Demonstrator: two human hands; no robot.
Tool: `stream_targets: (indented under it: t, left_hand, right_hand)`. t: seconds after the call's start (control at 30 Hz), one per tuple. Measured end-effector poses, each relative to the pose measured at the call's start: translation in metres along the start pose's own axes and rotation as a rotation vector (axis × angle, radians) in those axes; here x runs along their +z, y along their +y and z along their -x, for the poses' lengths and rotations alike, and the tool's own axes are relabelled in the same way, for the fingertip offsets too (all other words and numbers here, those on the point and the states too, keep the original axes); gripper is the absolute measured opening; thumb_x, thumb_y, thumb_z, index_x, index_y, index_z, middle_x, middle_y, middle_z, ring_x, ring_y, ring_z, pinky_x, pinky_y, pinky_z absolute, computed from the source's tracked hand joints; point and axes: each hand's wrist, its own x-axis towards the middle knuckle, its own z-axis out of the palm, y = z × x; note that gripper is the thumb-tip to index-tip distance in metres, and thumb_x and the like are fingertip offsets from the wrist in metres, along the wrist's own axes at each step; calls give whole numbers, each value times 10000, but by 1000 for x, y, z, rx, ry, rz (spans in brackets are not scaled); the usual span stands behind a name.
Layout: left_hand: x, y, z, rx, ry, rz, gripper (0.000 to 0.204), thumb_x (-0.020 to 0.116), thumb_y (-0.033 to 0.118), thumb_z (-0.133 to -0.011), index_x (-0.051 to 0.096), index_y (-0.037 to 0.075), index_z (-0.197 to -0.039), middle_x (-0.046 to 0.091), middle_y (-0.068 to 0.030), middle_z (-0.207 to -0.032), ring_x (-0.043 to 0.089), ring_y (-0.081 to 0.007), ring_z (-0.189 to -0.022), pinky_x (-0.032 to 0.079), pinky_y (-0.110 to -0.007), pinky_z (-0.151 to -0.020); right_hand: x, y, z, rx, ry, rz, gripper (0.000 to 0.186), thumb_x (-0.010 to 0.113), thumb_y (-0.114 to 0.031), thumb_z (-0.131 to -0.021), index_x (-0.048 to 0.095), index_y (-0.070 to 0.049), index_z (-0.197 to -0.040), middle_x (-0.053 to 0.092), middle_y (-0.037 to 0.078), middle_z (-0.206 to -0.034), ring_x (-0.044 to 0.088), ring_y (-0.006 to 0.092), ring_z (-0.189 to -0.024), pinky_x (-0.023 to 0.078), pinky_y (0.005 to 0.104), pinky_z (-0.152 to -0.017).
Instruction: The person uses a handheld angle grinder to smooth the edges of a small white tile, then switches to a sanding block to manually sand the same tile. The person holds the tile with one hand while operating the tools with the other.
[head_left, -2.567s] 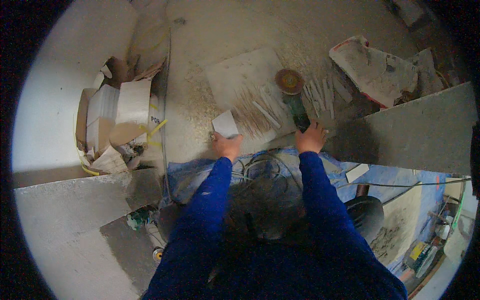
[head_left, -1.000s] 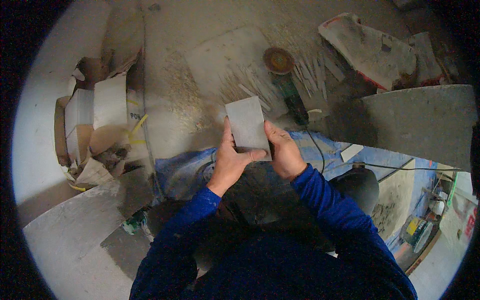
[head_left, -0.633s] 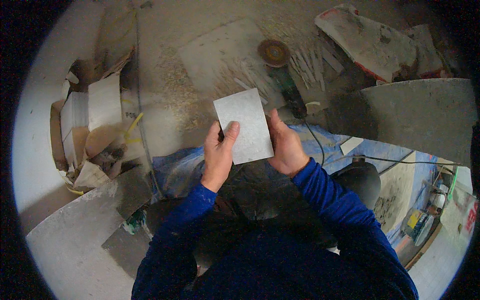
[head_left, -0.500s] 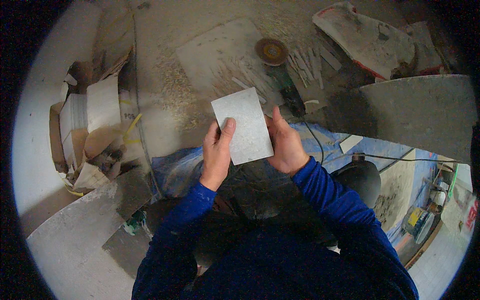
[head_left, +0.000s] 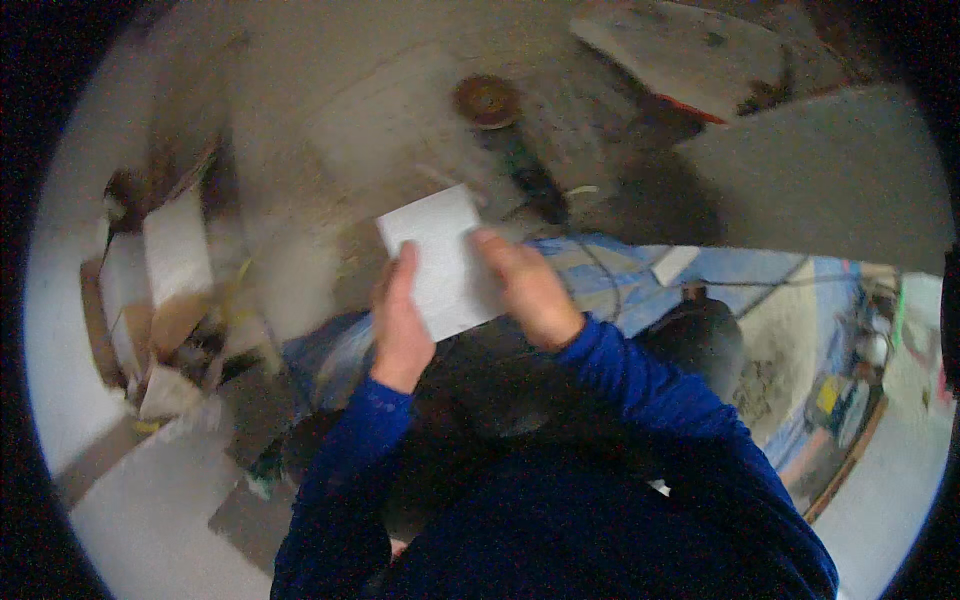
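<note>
A pale grey rectangular tile [head_left: 443, 262] is held up in front of me, its broad face turned upward. My left hand [head_left: 398, 322] grips its left edge, thumb on top and fingers underneath. My right hand [head_left: 535, 295] closes on the right edge with the thumb side overlapping the face; its other fingers are hidden or blurred. Beyond the tile an angle grinder [head_left: 535, 180] with a round brownish disc [head_left: 487, 101] lies on the dusty floor.
An opened cardboard box of stacked tiles [head_left: 178, 250] stands at the left. A large grey slab [head_left: 810, 180] lies at the right, with a dusty whitish bag [head_left: 690, 50] behind it. Blue sheeting [head_left: 620, 270] and a cable [head_left: 605, 262] are near my knee. A yellow-labelled tub [head_left: 835, 405] sits far right.
The view has shifted, blurring the scene. My right hand has moved its thumb side from beside the tile onto its right edge and face. My left hand keeps its hold.
</note>
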Motion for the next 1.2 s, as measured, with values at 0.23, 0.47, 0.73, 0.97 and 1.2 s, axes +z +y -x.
stream_targets:
  t: [0.23, 0.47, 0.73, 0.97, 1.2]
  left_hand:
    - [-13, 10, -8, -174, -239, 291, 557, 514, 433, -1044, 493, 37, -1435, 586, -141, -1405, 567, -309, -1283, 438, -448, -1098]
    - [-73, 15, 3, 236, -120, -590, 712, 603, 387, -930, 405, -26, -1475, 487, -199, -1488, 483, -356, -1362, 367, -450, -1158]
    - [-84, 22, 7, 145, -9, -306, 726, 610, 420, -909, 431, -2, -1472, 514, -180, -1477, 518, -363, -1333, 380, -477, -1156]
    - [-35, 22, 5, -143, -229, 455, 488, 496, 359, -1026, 543, 42, -1394, 634, -136, -1359, 617, -334, -1231, 464, -496, -1079]
    - [-29, 38, -1, -198, -294, 509, 481, 547, 340, -1020, 537, 30, -1387, 631, -145, -1358, 617, -336, -1229, 468, -502, -1073]
  right_hand:
    - [-138, -64, 96, -705, 180, 278, 284, 660, -230, -957, 686, 36, -1054, 726, 208, -1051, 703, 302, -1000, 532, 399, -874]
    - [-268, 108, 127, 150, 796, 387, 339, 729, -318, -911, 685, 18, -930, 720, 142, -873, 691, 289, -789, 543, 390, -761]
    - [-340, 329, 89, 563, 800, 928, 810, 742, -500, -846, 456, -35, -1445, 568, 266, -1341, 592, 429, -1187, 495, 481, -974]
    - [-350, 351, 152, 389, 627, 1100, 353, 688, -382, -878, 686, -52, -1001, 707, 185, -936, 681, 394, -882, 533, 491, -717]
    - [-318, 233, 251, 90, 687, -96, 332, 614, -83, -949, 608, 1, -1270, 655, 95, -1193, 605, 192, -1031, 487, 330, -892]
